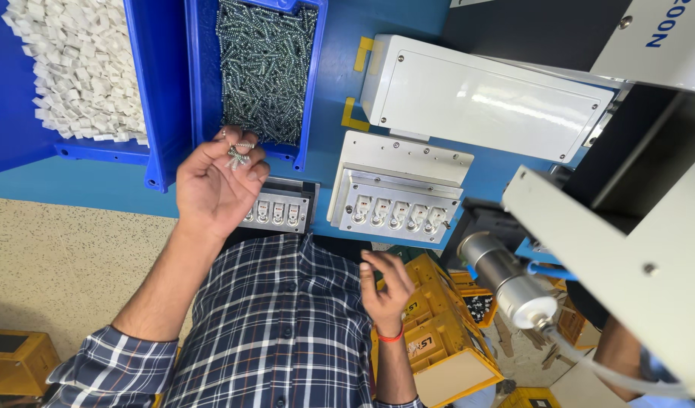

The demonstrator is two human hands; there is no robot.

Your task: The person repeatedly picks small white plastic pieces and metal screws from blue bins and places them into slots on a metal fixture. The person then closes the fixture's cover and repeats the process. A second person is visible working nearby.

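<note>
Left hand (215,185): raised palm-up over the near edge of the blue worktop (98,185), fingers curled in, pinching a small cluster of screws (236,155) at the fingertips. The hand sits at the near end of the screw bin (264,68), a blue bin heaped with the same silver screws.

Right hand (385,285): off the worktop, below its near edge, above the yellow crates (438,332). Fingers loosely spread and slightly bent; nothing seen in its grasp. A red band sits on the wrist.

Other items: a second blue bin (162,91) of small white pieces (83,68) stands at the far left, touching the screw bin. Just beside the left hand, at the near edge, lies a small fixture (276,211) with a row of white parts. To its right is a larger white fixture (396,200) holding five parts in a row. Beyond that rests a long white box (483,94). A metal cylinder (506,279) on the machine frame overhangs the right end.
</note>
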